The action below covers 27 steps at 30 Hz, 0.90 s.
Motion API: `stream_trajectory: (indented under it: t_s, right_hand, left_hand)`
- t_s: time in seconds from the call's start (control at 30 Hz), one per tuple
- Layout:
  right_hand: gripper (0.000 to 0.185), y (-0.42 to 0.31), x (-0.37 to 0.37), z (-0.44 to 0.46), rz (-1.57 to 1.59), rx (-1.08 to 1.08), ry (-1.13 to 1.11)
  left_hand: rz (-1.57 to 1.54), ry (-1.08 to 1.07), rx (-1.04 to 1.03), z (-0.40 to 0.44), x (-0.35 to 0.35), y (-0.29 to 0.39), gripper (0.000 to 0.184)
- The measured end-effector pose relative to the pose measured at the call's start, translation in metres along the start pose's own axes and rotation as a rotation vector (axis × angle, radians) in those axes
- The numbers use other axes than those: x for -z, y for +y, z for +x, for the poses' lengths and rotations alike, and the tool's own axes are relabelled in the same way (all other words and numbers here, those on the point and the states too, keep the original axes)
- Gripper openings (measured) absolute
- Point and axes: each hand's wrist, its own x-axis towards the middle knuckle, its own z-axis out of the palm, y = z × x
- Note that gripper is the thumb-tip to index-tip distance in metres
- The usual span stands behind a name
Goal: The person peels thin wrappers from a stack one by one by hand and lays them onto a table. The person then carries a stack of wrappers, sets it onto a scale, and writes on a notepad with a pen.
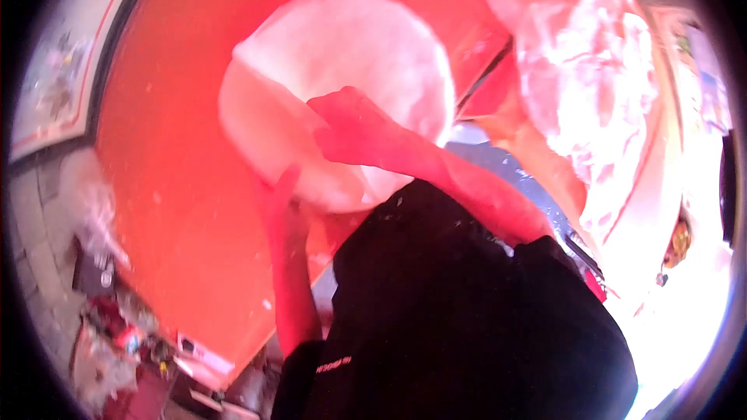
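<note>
A large, pale round sheet point(366, 39) lies on the red-orange tabletop. Its lower left part looks folded over, with a slanting edge across the middle. My right hand point(354, 128) is closed at that edge and seems to pinch it, though its fingertips are partly hidden. By the sheet's lower left rim is my left hand point(286, 202), with one finger or thumb pointing up along it. Blur and red light hide its other fingers, so its grip is unclear.
A shiny, crumpled clear plastic sheet or bag point(583, 70) covers the right side. A dark gap point(486, 74) splits the tabletop point(171, 155) there. Mixed items point(132, 334) lie beyond the lower left edge, and a framed panel point(62, 62) stands at the upper left.
</note>
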Motion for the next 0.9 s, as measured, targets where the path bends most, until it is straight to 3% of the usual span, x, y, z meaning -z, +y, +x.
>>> stream_trajectory:
  t_s: [0.03,0.17,0.4,0.53,0.67,0.7,0.73,0.77,0.83,0.87,0.9]
  right_hand:
    - [0.028,0.024,0.002,-0.002,0.156,0.146,0.268]
    - [0.027,0.041,0.098,-0.007,0.533,0.172,0.414]
    - [0.021,0.063,0.307,-0.052,0.482,0.229,0.686]
    - [0.018,0.112,0.361,-0.086,0.399,0.091,0.871]
    - [0.015,0.161,0.296,-0.087,0.478,-0.192,0.98]
    - [0.022,0.191,0.261,-0.074,0.786,-0.068,0.897]
    - [0.033,0.133,0.192,-0.077,0.56,0.036,0.825]
    - [0.04,0.077,0.159,-0.084,0.668,0.076,0.555]
    - [0.054,0.182,-0.007,0.006,0.942,0.218,0.564]
    - [0.058,0.039,0.027,-0.035,0.451,0.14,0.192]
    - [0.057,-0.007,0.032,-0.037,0.33,0.127,0.098]
  left_hand:
    - [-0.005,0.002,0.007,0.002,0.004,-0.003,0.055]
    - [-0.016,-0.006,0.029,0.009,0.022,-0.005,0.057]
    - [-0.017,-0.06,0.054,0.013,0.025,-0.007,0.06]
    - [-0.014,-0.101,0.042,0.007,0.026,0.0,0.061]
    - [-0.002,-0.152,0.027,0.003,0.023,0.006,0.063]
    - [0.003,-0.17,0.019,0.003,0.02,0.009,0.064]
    - [0.009,-0.19,0.012,0.002,0.017,0.011,0.064]
    - [0.015,-0.217,0.002,0.003,0.012,0.014,0.064]
    - [0.021,-0.27,-0.018,0.005,0.001,0.018,0.065]
    - [0.023,-0.297,-0.028,0.005,-0.004,0.019,0.066]
    - [0.023,-0.318,-0.037,0.007,-0.009,0.019,0.066]
